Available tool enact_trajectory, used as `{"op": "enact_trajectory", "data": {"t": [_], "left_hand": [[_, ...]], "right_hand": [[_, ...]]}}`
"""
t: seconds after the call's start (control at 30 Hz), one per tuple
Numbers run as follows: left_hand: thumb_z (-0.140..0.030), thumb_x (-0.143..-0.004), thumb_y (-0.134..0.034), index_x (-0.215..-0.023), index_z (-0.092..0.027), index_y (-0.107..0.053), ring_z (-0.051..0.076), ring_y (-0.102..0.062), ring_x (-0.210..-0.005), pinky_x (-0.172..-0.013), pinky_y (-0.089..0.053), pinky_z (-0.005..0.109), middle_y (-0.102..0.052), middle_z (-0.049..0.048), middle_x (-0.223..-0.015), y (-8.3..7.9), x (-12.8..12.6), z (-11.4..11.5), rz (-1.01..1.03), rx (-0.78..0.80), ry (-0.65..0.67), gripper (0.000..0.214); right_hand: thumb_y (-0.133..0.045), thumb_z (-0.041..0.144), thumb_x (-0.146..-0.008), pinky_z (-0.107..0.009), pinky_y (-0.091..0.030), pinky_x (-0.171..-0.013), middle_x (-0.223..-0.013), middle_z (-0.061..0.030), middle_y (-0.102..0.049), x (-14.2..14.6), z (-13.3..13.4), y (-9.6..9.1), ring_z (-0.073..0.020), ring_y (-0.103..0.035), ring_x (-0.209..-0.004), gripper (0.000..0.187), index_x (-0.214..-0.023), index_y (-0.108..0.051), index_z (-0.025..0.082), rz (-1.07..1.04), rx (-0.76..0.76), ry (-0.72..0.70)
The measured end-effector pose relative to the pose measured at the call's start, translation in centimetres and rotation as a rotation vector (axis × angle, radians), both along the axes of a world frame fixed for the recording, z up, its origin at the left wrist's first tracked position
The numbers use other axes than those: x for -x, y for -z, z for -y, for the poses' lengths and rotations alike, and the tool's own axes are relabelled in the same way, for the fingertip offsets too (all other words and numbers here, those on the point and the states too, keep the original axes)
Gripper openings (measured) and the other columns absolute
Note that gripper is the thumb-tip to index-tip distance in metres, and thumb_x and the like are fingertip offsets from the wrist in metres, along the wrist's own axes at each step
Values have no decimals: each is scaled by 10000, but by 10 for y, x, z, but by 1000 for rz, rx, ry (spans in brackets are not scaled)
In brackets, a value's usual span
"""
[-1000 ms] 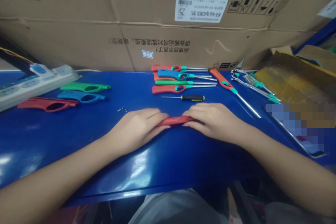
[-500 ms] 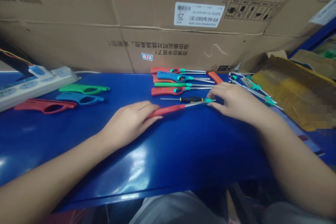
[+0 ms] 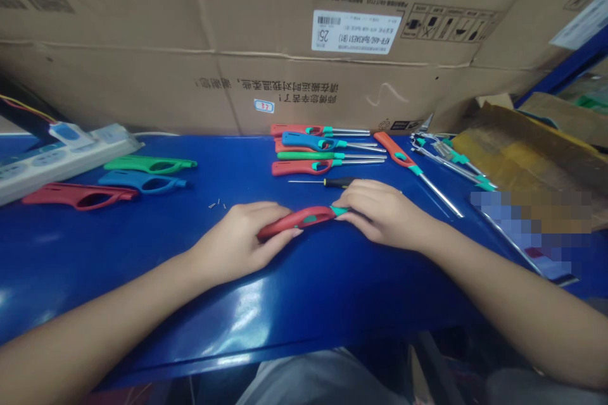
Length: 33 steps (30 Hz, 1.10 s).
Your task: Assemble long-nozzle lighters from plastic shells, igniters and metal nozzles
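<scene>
A red long-nosed lighter lies across between my two hands, just above the blue table. My left hand is closed around the rear of its handle. At the front, my right hand pinches the green collar, and its fingers hide the metal tube. A screwdriver with a black and yellow handle lies just behind my right hand, which covers part of it. Several small screws rest beyond my left hand.
Several assembled lighters lie in a row at the back, with an orange lighter slanting to their right. Green, blue and red handle shells sit left, by a power strip. Metal tubes with green collars lie near the right-hand carton.
My right hand has moved left along the metal tube, and the green collar now meets the red handle. The screws beyond my left hand and the whole orange lighter have come into sight.
</scene>
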State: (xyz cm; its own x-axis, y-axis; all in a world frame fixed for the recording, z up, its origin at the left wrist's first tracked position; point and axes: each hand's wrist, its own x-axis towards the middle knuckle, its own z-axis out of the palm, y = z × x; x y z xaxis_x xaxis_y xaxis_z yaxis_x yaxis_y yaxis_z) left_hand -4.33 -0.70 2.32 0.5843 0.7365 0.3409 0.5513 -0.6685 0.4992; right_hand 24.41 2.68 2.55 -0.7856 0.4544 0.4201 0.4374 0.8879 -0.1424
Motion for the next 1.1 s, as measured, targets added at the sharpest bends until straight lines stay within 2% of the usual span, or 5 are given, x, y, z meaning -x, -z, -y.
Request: {"op": "enact_trajectory", "data": {"t": [0.2,0.5,0.67,0.8,1.1], "left_hand": [[-475,-946,-634,-775,-155,-717,93,-462,-517,-468,-355,200,-584,-32,-605,1,-5,2,131,372,-86,372],[-352,-1005,-604,-946,-155,-712,133,-596,-655,-635,-454,250,-690,22,-779,6,1,6,23,-22,30,232],[-427,-1058,-497,-1196,-200,-652,191,-662,-826,-702,-493,297,-692,49,-1010,7,-2,3,-237,-42,24,307],[-428,-1085,-412,-1347,-191,-577,249,-628,-1009,-875,-515,383,-654,101,-1171,7,-6,2,-330,-68,48,390],[-386,-1089,-386,-1339,-170,-613,267,-590,-1016,-879,-518,420,-632,119,-1167,5,-5,4,-428,-164,28,401]], "right_hand": [[-507,219,-1035,-372,-549,-776,-928,-125,-714,2,5,5,-232,-637,-867,164,-1053,-654,150,-28,-121,-46],[-515,201,-1031,-339,-535,-803,-949,-99,-715,4,7,3,-209,-639,-875,141,-1051,-650,163,-33,16,-39],[-567,234,-998,-329,-485,-746,-861,-62,-661,3,7,-6,-210,-596,-804,103,-947,-636,177,153,73,39],[-622,244,-972,-337,-462,-780,-895,-57,-671,-1,5,-16,-221,-596,-850,61,-962,-630,184,214,113,104],[-629,213,-904,-435,-446,-931,-1095,-92,-685,-17,0,-25,-264,-619,-1009,154,-1047,-685,203,257,186,105]]}}
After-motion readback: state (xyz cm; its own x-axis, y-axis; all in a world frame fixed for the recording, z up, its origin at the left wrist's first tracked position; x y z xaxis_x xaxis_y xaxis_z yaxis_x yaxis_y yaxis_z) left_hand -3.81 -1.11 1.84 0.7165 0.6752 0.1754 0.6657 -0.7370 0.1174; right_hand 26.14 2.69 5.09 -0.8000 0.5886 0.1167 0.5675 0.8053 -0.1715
